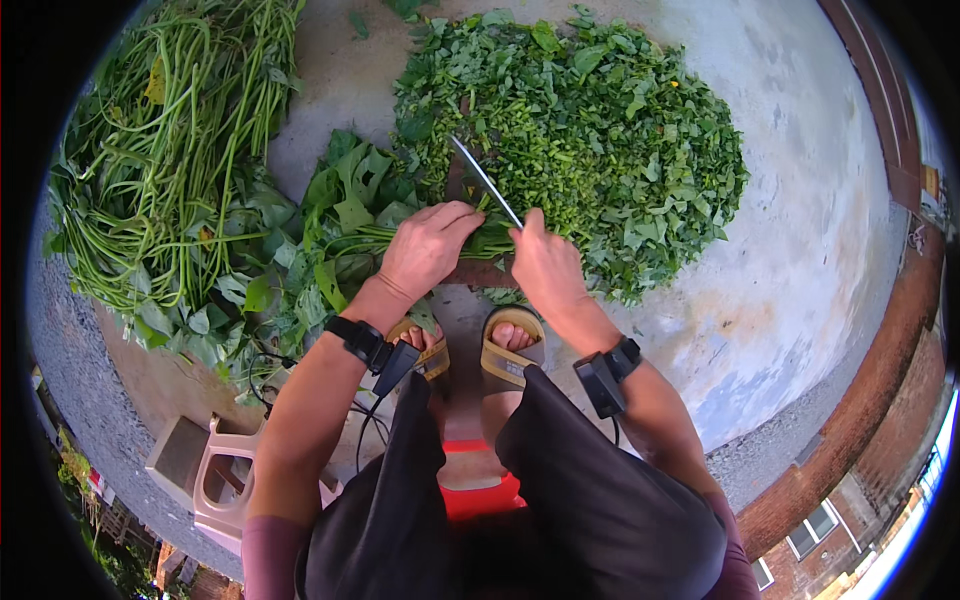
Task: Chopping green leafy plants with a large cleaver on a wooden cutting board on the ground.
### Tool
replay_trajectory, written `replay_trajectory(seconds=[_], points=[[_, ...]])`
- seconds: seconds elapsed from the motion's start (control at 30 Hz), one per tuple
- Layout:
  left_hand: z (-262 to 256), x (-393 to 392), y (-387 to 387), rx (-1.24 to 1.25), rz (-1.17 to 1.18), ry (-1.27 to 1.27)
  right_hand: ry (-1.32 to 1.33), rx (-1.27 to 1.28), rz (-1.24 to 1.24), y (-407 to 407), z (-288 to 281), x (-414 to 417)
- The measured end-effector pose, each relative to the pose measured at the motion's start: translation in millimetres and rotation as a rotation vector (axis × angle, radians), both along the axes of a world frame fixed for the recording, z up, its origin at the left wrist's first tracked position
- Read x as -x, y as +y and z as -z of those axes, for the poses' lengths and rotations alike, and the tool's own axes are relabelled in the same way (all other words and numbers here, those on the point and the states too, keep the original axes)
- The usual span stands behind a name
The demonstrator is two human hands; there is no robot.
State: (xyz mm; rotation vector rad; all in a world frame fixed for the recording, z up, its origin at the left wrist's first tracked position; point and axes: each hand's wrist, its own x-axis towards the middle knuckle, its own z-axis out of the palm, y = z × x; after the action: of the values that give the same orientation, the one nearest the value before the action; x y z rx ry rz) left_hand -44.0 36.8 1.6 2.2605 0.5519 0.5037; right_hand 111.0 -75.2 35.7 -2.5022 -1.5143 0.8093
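My left hand presses down on a bundle of leafy green stems, its fingers curled over them. The bundle lies across a brown wooden chopping board, mostly covered by greens. In my right hand is the handle of a knife, whose blade points up and to the left, just beyond my left fingertips. Most of the handle is hidden by my fingers. A broad heap of chopped leaves and stems spreads over the board's far side and the concrete to the right.
To the left lies a large pile of uncut leafy vines. A pink plastic stool stands at the lower left beside a grey block. Below me is a red seat. My sandalled feet rest close to the board. Black cables hang near my left arm.
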Motion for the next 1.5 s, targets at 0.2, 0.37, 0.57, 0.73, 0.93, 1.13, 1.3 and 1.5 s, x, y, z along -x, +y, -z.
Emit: replay_trajectory(seconds=[0.2, 0.37, 0.57, 0.73, 0.93, 1.13, 1.3, 1.5], points=[[-23.1, 12.6, -12.8, -0.292, 0.064, 0.250, 0.071, -0.132, -0.007, 47.0, 8.9, -5.2], [-10.9, 13.0, -11.5, -0.363, 0.106, 0.331, -0.029, -0.135, 0.141, -10.1, 1.9, -41.7], [-2.9, -5.7, -13.9, -0.322, -0.054, 0.242, 0.028, -0.175, 0.217, -44.4, -43.8, -26.7], [-8.3, -8.6, -23.4, -0.396, -0.037, 0.362, -0.034, -0.053, 0.116, -53.7, -59.5, 5.7], [-4.0, 2.7, -26.5, -0.324, -0.009, 0.233, -0.045, 0.041, 0.097, -67.3, -26.2, 19.9], [-5.4, -5.2, -21.3, -0.258, -0.051, 0.191, -0.073, -0.028, 0.069, -3.1, 5.6, 13.8], [-4.2, -7.8, -22.3, -0.239, -0.043, 0.154, -0.006, -0.085, 0.088, 20.6, 6.7, -13.3], [-2.0, -6.6, -20.6, -0.082, -0.170, -0.012, -0.041, -0.173, 0.116, -31.8, -43.5, -12.4]])
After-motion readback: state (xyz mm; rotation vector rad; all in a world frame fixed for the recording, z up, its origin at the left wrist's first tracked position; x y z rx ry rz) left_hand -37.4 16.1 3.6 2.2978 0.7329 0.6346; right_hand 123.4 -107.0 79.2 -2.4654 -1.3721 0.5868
